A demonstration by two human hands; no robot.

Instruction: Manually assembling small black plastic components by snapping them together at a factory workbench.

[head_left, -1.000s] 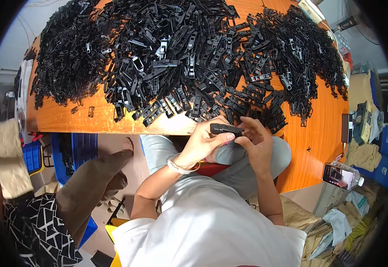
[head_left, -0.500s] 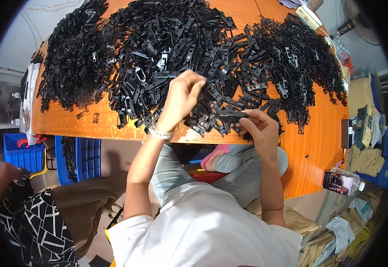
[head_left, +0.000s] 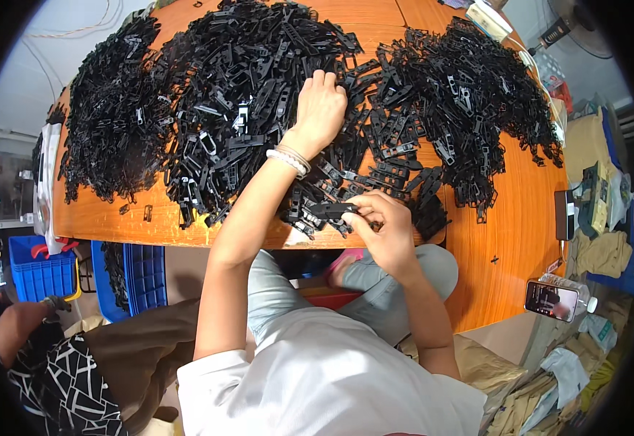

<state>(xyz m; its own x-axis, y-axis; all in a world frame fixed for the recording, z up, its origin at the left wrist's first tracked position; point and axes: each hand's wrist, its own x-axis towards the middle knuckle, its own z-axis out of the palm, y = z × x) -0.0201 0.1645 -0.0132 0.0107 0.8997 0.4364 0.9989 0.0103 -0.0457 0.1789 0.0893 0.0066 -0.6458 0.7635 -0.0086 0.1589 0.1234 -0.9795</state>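
My right hand (head_left: 384, 231) pinches one end of a long black plastic piece (head_left: 329, 211) between thumb and fingers. That piece points left, just above the loose parts by the table's near edge. Farther out, my left hand (head_left: 322, 109) reaches over the right side of the big middle heap of black plastic parts (head_left: 237, 94). Its fingers are curled down into the parts, and their tips are hidden, so whatever they grip does not show. Several slim black pieces (head_left: 397, 123) lie to the right of this hand.
Heaps of black framed parts stand at the left (head_left: 113, 116) and right (head_left: 469, 109) of the wooden table (head_left: 491, 269). A phone (head_left: 551, 300) leans against a bottle at the right edge. Blue crates (head_left: 144, 272) and another person's arm (head_left: 22, 327) are at lower left.
My left hand has moved away from me and a little right, deeper over the heap. My right hand has shifted left and nearer, still pinching the black piece. The view has shifted slightly.
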